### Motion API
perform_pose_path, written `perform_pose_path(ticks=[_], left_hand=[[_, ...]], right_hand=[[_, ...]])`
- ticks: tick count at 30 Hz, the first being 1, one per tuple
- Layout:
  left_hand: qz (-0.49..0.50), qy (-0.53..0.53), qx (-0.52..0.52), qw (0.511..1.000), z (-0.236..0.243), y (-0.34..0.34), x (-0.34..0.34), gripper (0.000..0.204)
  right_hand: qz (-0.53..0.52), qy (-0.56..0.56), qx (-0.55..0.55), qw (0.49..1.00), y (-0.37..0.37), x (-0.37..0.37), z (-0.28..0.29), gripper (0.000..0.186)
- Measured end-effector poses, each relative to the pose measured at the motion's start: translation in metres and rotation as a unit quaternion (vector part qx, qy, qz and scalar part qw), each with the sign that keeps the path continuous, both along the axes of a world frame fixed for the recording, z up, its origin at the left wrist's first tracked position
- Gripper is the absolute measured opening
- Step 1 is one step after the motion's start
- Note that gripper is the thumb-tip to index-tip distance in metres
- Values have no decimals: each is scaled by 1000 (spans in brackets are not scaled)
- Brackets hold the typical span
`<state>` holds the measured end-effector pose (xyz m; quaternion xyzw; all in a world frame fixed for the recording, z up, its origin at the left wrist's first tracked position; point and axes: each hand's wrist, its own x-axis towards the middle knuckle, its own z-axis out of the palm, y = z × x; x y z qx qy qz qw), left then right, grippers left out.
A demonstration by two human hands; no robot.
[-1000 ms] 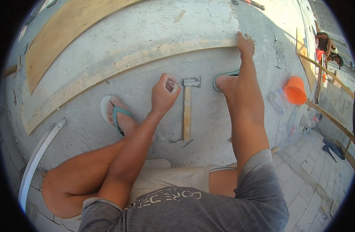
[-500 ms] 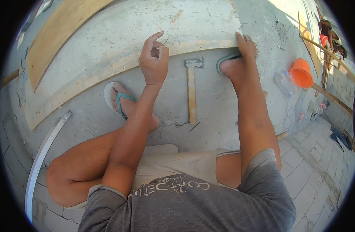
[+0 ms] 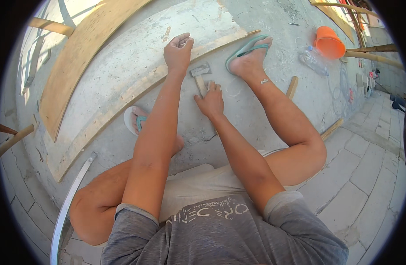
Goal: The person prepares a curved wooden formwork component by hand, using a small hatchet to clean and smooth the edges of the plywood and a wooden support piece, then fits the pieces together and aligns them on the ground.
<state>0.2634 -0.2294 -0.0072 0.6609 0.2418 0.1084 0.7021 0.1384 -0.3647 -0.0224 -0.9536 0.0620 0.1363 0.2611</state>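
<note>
Hammer [image 3: 200,77], blocky grey head [image 3: 200,70], wooden handle [image 3: 201,85]

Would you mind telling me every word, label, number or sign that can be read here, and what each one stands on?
Grey T-shirt: large pale lettering across the chest, with finer script beside it, partly lost in folds; I won't copy the wording.
Clear plastic bottle: no readable label.
Small red patch at the right: too small to read.
Hammer and orange bucket: no text that I can make out.
</note>
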Motion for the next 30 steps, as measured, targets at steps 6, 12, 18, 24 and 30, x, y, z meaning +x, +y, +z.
perform_pose_path(ticks=[6, 12, 18, 24, 30], left_hand=[[-172, 60, 131, 975, 13, -25, 23, 31], [-240, 2, 123, 963, -13, -32, 52, 27], [-249, -18, 218, 943, -47, -48, 58, 29], [-218, -62, 371, 900, -52, -57, 56, 30], [-229, -58, 308, 921, -62, -52, 60, 31]], right_hand=[[58, 58, -16, 997, -40, -20, -12, 60], [-143, 358, 341, 857, -42, 1, 30, 34], [-182, 390, 402, 808, -63, -11, 100, 21], [-216, 182, 419, 863, -88, -5, 120, 21], [-248, 209, 403, 855, -95, 37, 130, 34]])
